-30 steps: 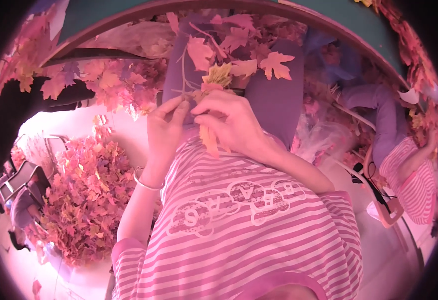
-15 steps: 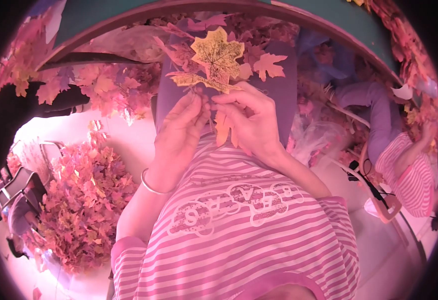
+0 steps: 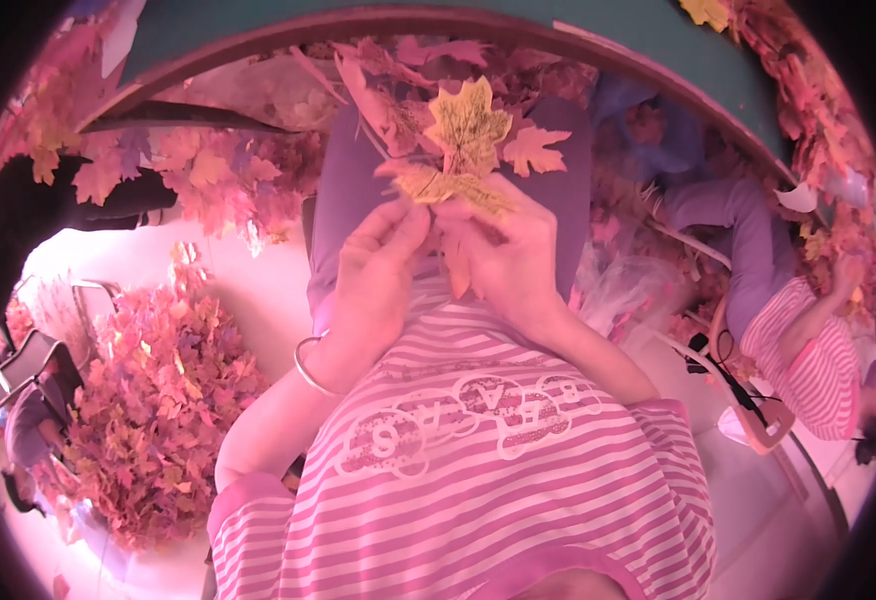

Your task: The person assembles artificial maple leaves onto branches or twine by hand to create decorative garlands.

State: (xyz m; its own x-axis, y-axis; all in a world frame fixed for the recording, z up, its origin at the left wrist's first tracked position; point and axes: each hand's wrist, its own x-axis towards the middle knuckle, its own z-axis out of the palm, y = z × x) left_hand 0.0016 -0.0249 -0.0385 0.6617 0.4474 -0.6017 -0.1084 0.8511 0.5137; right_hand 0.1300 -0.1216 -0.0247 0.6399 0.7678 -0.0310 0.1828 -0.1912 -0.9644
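Note:
Over my lap, my left hand [image 3: 386, 262] and my right hand [image 3: 510, 258] meet fingertip to fingertip, both pinched closed around the base of a spray of artificial maple leaves. A yellow maple leaf [image 3: 470, 130] with dark veins stands up beyond my fingers. Just above the fingertips, a second yellow leaf [image 3: 446, 186] lies nearly edge-on. Between my palms hangs an orange leaf [image 3: 457, 264], partly covered by my right hand. A pale pink leaf [image 3: 536, 150] spreads to the right of the spray. The stems inside my grip are hidden.
A green-topped table [image 3: 358, 18] with a curved edge lies ahead. At my left on the floor rises a big heap of artificial leaves [image 3: 163, 420], near a dark chair [image 3: 30, 370]. On the right sits another person in a striped shirt [image 3: 803, 360], beside a clear plastic bag [image 3: 628, 285].
The spray has shifted right and turned between my fingers, its upright yellow leaf now lower. My left fingertips have moved right, closing against the right hand.

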